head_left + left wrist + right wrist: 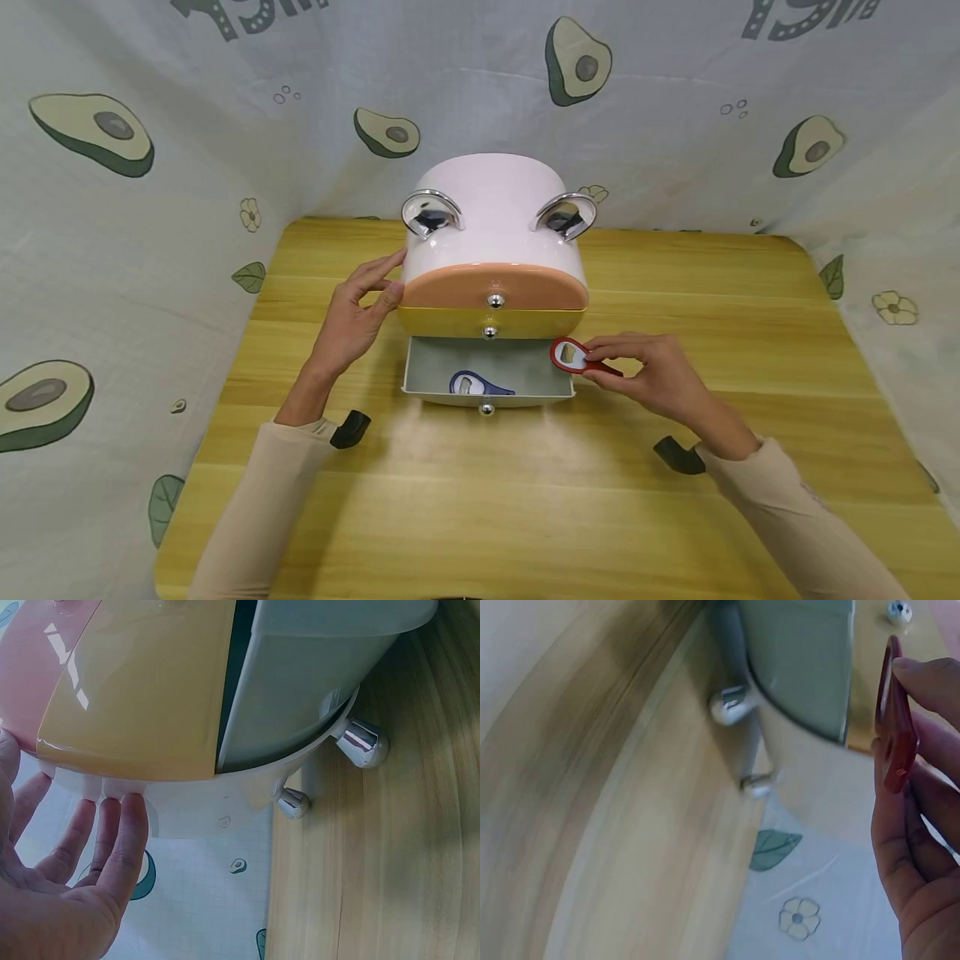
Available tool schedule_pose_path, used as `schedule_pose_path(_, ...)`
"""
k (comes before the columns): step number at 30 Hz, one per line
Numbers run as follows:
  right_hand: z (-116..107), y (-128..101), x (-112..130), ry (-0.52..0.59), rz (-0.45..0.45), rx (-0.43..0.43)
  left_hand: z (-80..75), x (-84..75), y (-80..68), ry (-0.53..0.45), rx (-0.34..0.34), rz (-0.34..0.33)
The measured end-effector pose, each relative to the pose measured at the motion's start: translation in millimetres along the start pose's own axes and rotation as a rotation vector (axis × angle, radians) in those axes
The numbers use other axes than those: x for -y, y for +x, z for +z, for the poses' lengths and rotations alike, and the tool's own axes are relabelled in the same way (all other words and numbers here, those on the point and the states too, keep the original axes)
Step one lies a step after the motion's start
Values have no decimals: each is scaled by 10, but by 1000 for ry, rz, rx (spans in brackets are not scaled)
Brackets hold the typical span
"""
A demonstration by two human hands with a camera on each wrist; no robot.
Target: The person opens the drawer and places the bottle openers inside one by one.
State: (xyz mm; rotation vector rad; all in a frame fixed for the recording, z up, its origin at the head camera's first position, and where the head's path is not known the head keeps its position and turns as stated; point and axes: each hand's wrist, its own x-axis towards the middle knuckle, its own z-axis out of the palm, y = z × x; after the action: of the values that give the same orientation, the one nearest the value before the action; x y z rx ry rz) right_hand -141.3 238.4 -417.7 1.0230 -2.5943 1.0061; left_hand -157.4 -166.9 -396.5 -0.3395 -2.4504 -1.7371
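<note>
A rounded white organizer [491,192] with mirrored ears has an orange, a yellow and a grey-green drawer in its front. The grey-green bottom drawer [420,367] is pulled out, and a blue bottle opener [483,385] lies inside it. My right hand [660,375] pinches a red bottle opener [566,355] between thumb and fingers, its head over the drawer's right edge. My left hand [356,312] rests its extended fingers against the organizer's left side; in the left wrist view the fingers [124,847] touch the white shell.
The organizer stands on a wood-grain table [480,500] on silver feet [364,742]. Behind and beside the table hangs a pale cloth [480,75] printed with avocados. Silver knobs [495,301] stick out from the drawer fronts. A dark band piece [678,456] sits at each wrist.
</note>
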Motion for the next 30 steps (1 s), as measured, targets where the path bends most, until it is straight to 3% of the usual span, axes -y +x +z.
schedule_pose_path(6,140,118,162,5,-1,48,9,6,-1,-6,6,0)
schedule_pose_path(15,406,251,275,40,-116,93,23,8,-14,-6,7,-17)
schedule_pose_path(20,454,262,282,-6,-103,103,16,13,-20,-6,7,-15)
schedule_pose_path(25,447,233,310,-36,-127,39,1,14,-17,2,7,-15)
schedule_pose_path(30,453,163,422,23,-193,-70,-8,16,2,8,7,-12)
